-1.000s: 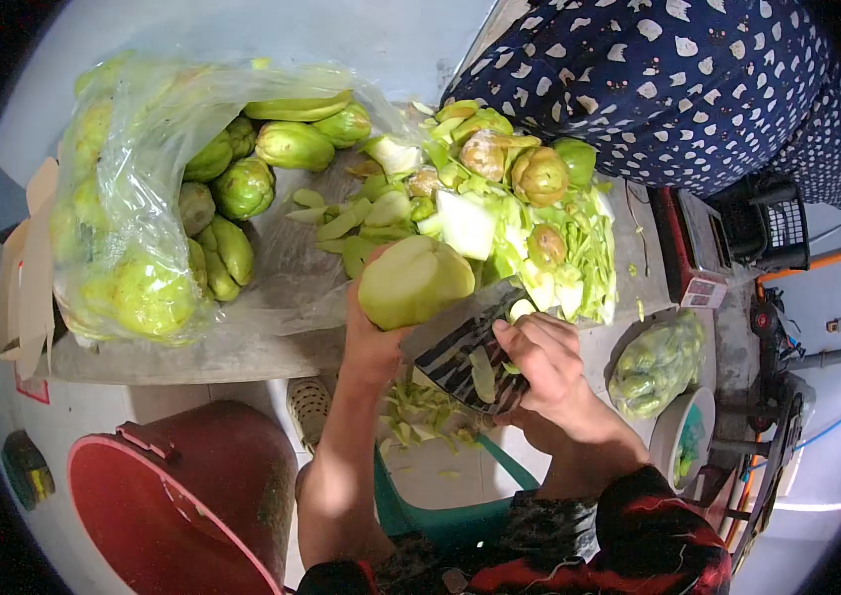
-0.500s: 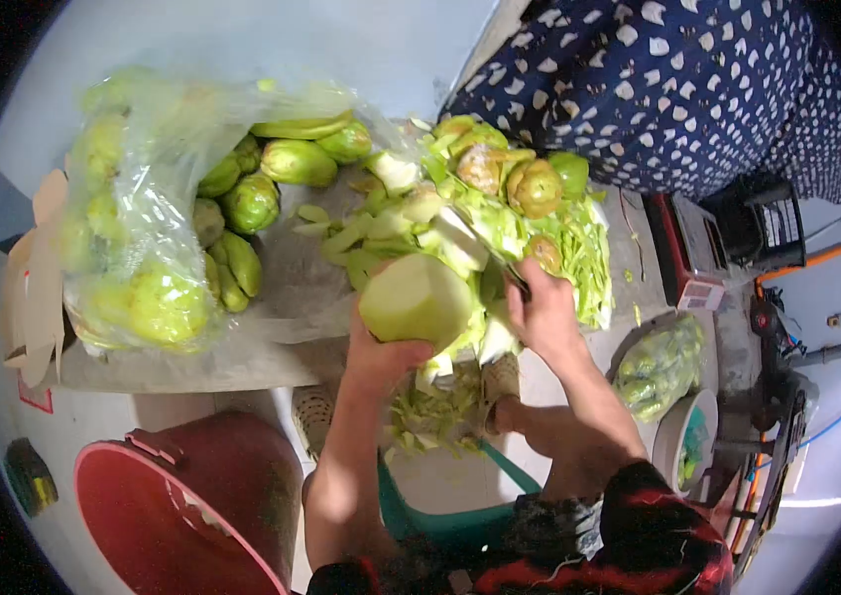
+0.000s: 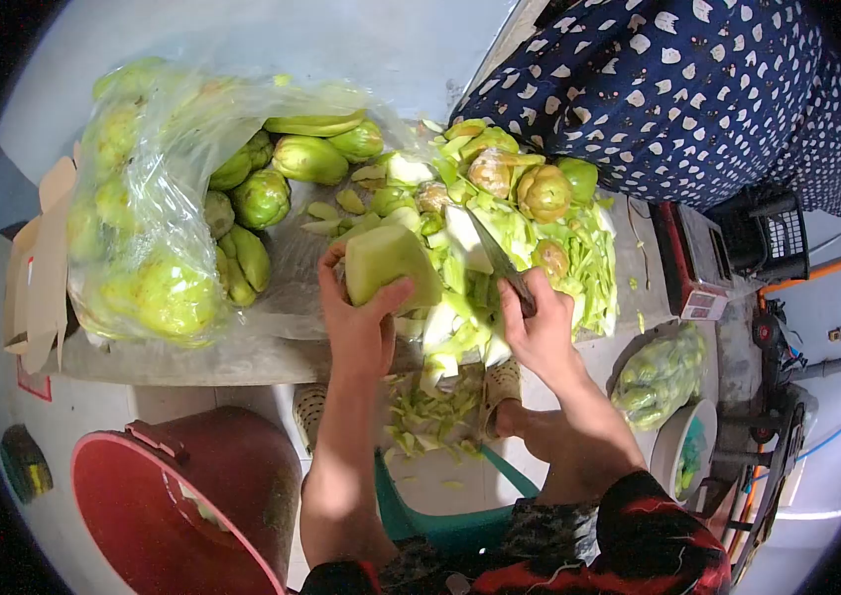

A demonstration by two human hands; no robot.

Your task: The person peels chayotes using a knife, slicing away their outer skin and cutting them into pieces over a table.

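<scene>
Near the centre of view, a pale green gourd [image 3: 391,263] sits in the left hand [image 3: 356,322], above the counter [image 3: 187,365]. Left fingers curled partway closed around it, thumb across its near side; right hand [image 3: 544,332] closed on a knife [image 3: 500,250], blade pointing to 11 o'clock, apart from the gourd.

Progress, my judgement: skin looks off the faces of the gourd that show; hidden side cannot be told. Peelings [image 3: 589,283] heaped thick toward 2 o'clock, scraps [image 3: 430,412] at 6 on the floor, so a fair amount seems done. Remaining: whole green gourds [image 3: 309,160] at 10–11 o'clock, plus more in the clear bag [image 3: 143,218] at 9–10. Brownish gourds [image 3: 544,193] lie on the heap; their condition is unclear.

Writing: small label [image 3: 703,303] on the red device [image 3: 673,248] at 3 o'clock, too small to read. Cardboard box [image 3: 39,273] at 9, nothing legible. No brand made out.
</scene>
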